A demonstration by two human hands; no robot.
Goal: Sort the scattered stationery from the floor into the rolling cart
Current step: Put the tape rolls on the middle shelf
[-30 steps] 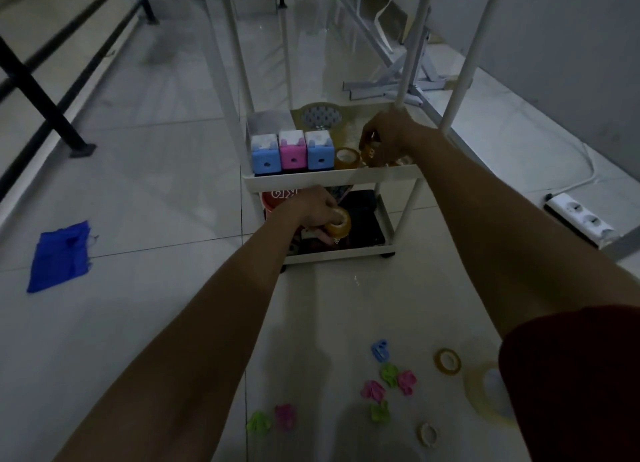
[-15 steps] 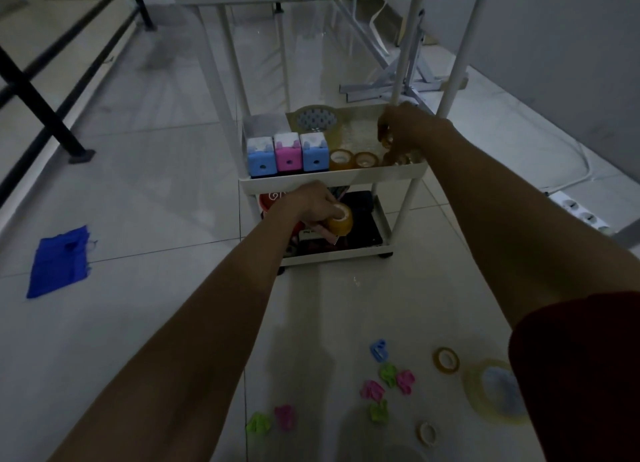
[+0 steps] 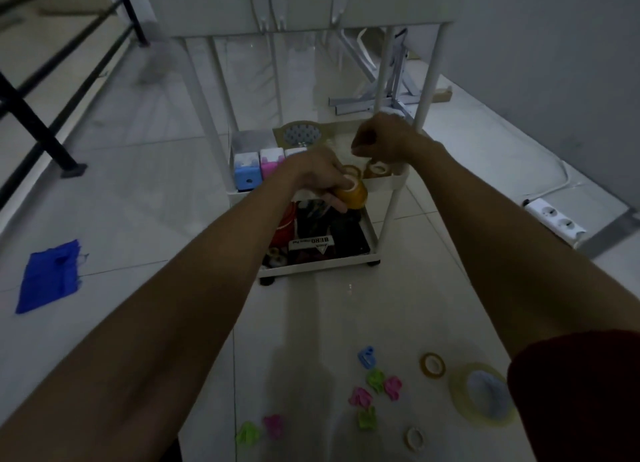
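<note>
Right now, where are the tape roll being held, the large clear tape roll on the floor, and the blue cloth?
amber tape roll [image 3: 352,194]: head view, on its curved outer side.
large clear tape roll [image 3: 458,392]: head view, on the left side of its band.
blue cloth [image 3: 48,276]: head view, on its middle.

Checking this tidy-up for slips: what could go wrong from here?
The left hand holds the amber tape roll at the front rim of the middle shelf; released early, it may fall into the bottom tray. The coloured clips and large tape roll on the floor could be stepped on.
</note>
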